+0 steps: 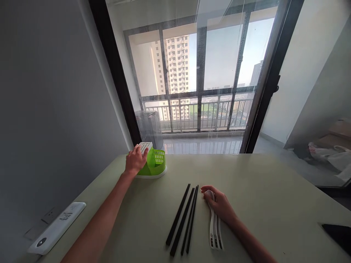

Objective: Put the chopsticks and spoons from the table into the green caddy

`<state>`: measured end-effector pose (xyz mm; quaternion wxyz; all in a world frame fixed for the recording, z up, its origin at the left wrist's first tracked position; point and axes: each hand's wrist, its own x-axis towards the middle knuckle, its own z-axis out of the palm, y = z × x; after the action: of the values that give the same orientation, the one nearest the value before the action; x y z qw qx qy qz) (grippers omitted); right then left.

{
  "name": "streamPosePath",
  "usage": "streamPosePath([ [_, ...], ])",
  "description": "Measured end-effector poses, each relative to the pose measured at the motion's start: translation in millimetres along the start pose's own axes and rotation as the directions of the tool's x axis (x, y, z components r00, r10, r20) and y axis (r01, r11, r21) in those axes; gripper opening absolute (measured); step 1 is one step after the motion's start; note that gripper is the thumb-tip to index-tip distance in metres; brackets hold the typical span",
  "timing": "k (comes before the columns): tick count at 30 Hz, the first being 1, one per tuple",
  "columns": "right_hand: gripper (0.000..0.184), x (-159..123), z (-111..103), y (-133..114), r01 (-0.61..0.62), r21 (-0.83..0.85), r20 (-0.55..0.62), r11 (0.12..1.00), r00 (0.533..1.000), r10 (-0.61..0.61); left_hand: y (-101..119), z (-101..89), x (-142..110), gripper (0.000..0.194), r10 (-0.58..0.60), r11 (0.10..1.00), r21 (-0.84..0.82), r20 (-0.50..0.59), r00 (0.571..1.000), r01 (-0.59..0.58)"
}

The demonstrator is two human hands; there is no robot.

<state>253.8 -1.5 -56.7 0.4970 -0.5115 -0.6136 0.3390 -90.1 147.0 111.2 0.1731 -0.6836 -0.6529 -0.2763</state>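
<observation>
At the far left of the table stands a green and white cutlery holder (156,168) with a slatted basket side. My left hand (135,160) is closed on its left part, thumb toward the front. Nearer to me, my right hand (219,204) curls round the bowl ends of several white spoons (214,230). Their handles point toward me and lie close together, with dark marks at the ends; the fingers partly hide the bowls. Just left of the spoons, several black chopsticks (182,223) lie on the table, roughly side by side and slightly fanned.
A white power strip (59,226) lies along the left edge of the pale table (263,190). A black flat object (338,235) shows at the right edge. Beyond the table is a dark-framed glass door (263,95), and plastic bags (334,157) lie on the floor at right.
</observation>
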Motion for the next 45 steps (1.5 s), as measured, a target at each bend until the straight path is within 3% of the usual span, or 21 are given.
streamPosePath([
  [5,0.028,0.1,1.6,-2.5,0.022,-0.010,0.011,1.000,1.000,-0.022,15.2,0.0,-7.4,0.061,0.053,0.998,0.023,0.039,0.998,-0.054],
  [9,0.027,-0.8,1.6,-4.6,0.041,-0.024,0.016,0.999,0.999,-0.041,53.6,-10.5,-10.2,0.064,0.118,0.993,-0.037,0.286,0.951,-0.112],
  [12,0.026,-1.8,1.9,-4.9,0.047,-0.033,0.020,0.998,0.999,-0.047,91.7,-15.8,-14.9,0.066,0.221,0.975,-0.085,0.371,0.902,-0.204],
  [16,0.025,-3.1,3.1,-3.4,0.055,-0.044,0.011,0.997,0.998,-0.055,144.9,-10.1,-27.8,0.068,0.366,0.930,-0.161,0.362,0.857,-0.330],
  [20,0.027,-3.1,4.7,0.8,0.076,-0.045,0.002,0.996,0.997,-0.076,188.9,-1.6,-39.1,0.067,0.424,0.904,-0.224,0.351,0.835,-0.365],
  [26,0.036,-0.9,6.6,4.7,0.076,-0.035,-0.007,0.996,0.997,-0.077,220.9,-5.3,-52.2,0.066,0.433,0.896,-0.268,0.359,0.827,-0.353],
  [28,0.036,-0.8,6.7,3.6,0.077,-0.032,-0.010,0.996,0.997,-0.077,220.7,-11.2,-57.0,0.065,0.450,0.887,-0.275,0.336,0.827,-0.370],
  [31,0.033,-1.6,6.2,0.0,0.086,-0.034,-0.008,0.996,0.996,-0.086,208.7,-21.5,-64.1,0.058,0.502,0.847,-0.282,0.142,0.853,-0.451],
  [34,0.028,-2.8,5.3,-4.2,0.096,-0.042,0.002,0.994,0.995,-0.096,181.5,-24.4,-71.2,0.044,0.485,0.807,-0.341,-0.080,0.871,-0.481],
  [36,0.026,-3.6,4.6,-6.8,0.099,-0.047,0.002,0.994,0.995,-0.099,156.4,-17.2,-77.3,0.040,0.395,0.812,-0.417,-0.123,0.910,-0.409],
  [38,0.025,-4.3,3.8,-9.1,0.097,-0.047,-0.008,0.994,0.995,-0.097,128.3,-3.1,-85.8,0.041,0.282,0.820,-0.496,-0.086,0.955,-0.287],
  [40,0.024,-5.0,3.0,-11.1,0.093,-0.040,-0.016,0.995,0.995,-0.094,99.9,14.3,-97.0,0.048,0.204,0.816,-0.560,0.049,0.978,-0.142],
  [43,0.024,-5.6,1.1,-12.7,0.077,-0.018,-0.031,0.997,0.997,-0.078,63.4,37.0,-115.0,0.059,0.078,0.827,-0.553,0.297,0.952,0.104],
  [45,0.024,-5.6,-0.6,-12.3,0.055,-0.003,-0.058,0.998,0.997,-0.055,46.1,45.8,-124.0,0.061,0.003,0.820,-0.534,0.364,0.931,0.206],
])
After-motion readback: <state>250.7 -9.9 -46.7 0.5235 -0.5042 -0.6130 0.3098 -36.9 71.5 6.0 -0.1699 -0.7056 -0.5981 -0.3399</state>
